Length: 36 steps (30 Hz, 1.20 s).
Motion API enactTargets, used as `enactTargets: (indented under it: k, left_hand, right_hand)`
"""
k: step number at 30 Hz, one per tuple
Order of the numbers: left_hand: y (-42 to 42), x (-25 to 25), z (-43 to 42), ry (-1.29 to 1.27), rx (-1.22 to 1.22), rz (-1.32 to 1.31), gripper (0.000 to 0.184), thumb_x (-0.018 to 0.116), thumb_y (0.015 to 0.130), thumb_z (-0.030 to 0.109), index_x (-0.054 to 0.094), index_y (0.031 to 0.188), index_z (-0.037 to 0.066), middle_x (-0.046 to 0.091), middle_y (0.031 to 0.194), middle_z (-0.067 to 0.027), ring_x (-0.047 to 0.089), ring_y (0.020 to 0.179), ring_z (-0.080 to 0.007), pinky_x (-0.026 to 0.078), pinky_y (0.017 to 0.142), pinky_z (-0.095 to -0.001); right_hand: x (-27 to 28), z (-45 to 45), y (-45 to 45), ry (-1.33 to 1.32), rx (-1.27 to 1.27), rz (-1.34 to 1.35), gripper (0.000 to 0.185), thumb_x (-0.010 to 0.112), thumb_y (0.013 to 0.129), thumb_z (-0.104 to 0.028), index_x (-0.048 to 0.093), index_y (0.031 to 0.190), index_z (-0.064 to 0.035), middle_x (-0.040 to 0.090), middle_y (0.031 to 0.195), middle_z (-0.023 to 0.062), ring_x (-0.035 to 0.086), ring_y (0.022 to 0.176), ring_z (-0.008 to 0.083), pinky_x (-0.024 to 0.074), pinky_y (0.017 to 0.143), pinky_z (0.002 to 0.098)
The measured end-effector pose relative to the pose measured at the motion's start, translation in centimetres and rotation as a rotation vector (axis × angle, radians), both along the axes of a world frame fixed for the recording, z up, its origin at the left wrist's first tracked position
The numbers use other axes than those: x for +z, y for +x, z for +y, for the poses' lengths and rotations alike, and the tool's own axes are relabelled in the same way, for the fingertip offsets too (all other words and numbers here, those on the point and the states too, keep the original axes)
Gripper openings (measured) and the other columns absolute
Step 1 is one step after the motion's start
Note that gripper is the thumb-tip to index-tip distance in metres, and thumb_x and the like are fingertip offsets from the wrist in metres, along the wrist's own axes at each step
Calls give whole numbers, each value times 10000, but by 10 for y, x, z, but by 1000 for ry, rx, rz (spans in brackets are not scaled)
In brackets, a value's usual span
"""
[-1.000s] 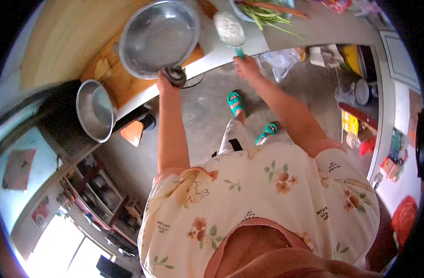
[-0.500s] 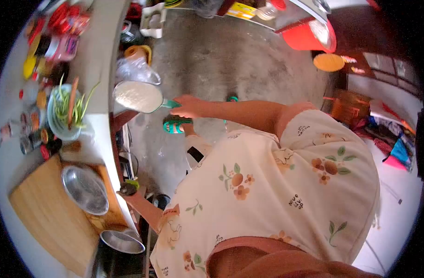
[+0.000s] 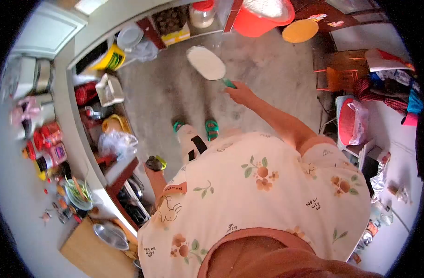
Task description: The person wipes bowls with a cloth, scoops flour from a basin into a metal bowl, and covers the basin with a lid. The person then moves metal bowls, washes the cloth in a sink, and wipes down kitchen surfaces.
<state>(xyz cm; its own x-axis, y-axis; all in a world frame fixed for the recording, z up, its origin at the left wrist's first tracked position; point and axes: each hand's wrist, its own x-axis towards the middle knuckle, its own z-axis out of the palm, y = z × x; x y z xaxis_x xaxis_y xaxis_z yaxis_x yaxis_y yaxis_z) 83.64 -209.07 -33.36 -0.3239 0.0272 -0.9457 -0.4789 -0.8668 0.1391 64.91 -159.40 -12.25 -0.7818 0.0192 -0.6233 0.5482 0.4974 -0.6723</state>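
My right hand (image 3: 242, 93), its fingers closed round a green handle, holds a scoop (image 3: 206, 63) out over the floor. A flat layer of white, flour-like contents fills the scoop's oblong bowl. Low on the left, beside the counter, my left hand (image 3: 152, 172) is partly hidden behind a small dark round object with a yellow-green edge (image 3: 154, 162). That object seems to be in its grip, but its kind is unclear. Beyond the scoop stands a red bucket (image 3: 263, 25) holding white powder, with a round orange-tan lid or board (image 3: 300, 31) to its right.
Along the left runs a counter with a bowl of green beans (image 3: 78, 194), a metal basin (image 3: 111, 235), a wooden board (image 3: 87, 250) and several bottles. Shelves below hold a plastic bag (image 3: 117, 144) and a white carton (image 3: 110, 89). A wooden chair (image 3: 337, 78) stands right.
The scoop has swung away from the counter, forward and to the right, towards the red bucket. My body and view have turned right. My left hand still has the dark object.
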Motion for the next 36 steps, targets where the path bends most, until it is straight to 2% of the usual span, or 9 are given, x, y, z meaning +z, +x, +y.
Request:
enactTargets:
  k: [9,12,14,16,18,22,28,34,36]
  left_hand:
    - [-210,49,136,-243,-426,405,411,419,922,469,596,921,98,648,871,-86,615,769,-290,519,726,-462]
    - [-277,-10,202,-301,-415,572,418,393,937,453,574,938,76,638,863,-105,609,771,-313,515,722,-488]
    - [-334,23,267,24,-235,132,402,401,944,436,572,945,72,636,875,-105,612,785,-310,515,739,-492]
    - [-373,65,333,-301,-603,687,411,426,936,450,572,1001,72,638,918,-97,613,831,-306,512,768,-473]
    - [-422,77,387,-75,-365,249,422,459,927,453,562,1045,62,632,954,-93,610,869,-283,509,794,-439]
    - [-467,100,461,-62,-353,301,430,490,920,441,556,1056,38,624,973,-98,607,876,-259,507,802,-416]
    - [-393,120,551,-280,-161,238,336,536,909,382,577,956,52,610,916,-89,598,865,-243,496,784,-400]
    - [-240,125,683,-154,146,-197,275,444,960,315,546,842,88,589,818,-58,576,773,-231,492,754,-396]
    - [-211,127,723,-155,141,-243,277,441,961,309,542,832,86,588,811,-59,577,759,-228,498,741,-389]
  right_hand:
    - [-6,230,-108,-285,-689,-21,182,586,845,-223,465,744,-132,392,571,-46,348,452,71,258,400,240]
    - [-7,311,-159,-257,-774,-40,187,587,844,-238,475,746,-125,398,566,-39,359,447,81,269,400,246]
    - [-15,359,-189,-211,-757,-15,199,592,840,-255,482,748,-117,413,571,-29,375,445,95,282,397,255]
    - [-20,415,-235,-161,-747,-17,200,588,842,-255,484,745,-114,420,570,-25,381,442,100,290,394,258]
    - [-32,458,-272,-128,-734,-57,202,584,843,-256,486,741,-111,426,569,-21,387,438,105,297,391,261]
    - [-63,537,-351,-132,-658,-49,261,586,852,-300,559,745,-64,450,542,0,429,429,137,349,391,308]
    - [-164,650,-471,-121,-334,-35,317,612,853,-309,553,711,-32,502,540,47,503,456,192,412,442,363]
    - [-215,693,-534,437,177,-122,473,537,864,-415,609,1003,32,616,970,248,606,908,378,479,791,471]
    - [-232,719,-544,419,244,-106,448,557,856,-411,602,971,20,622,865,195,607,790,328,493,696,438]
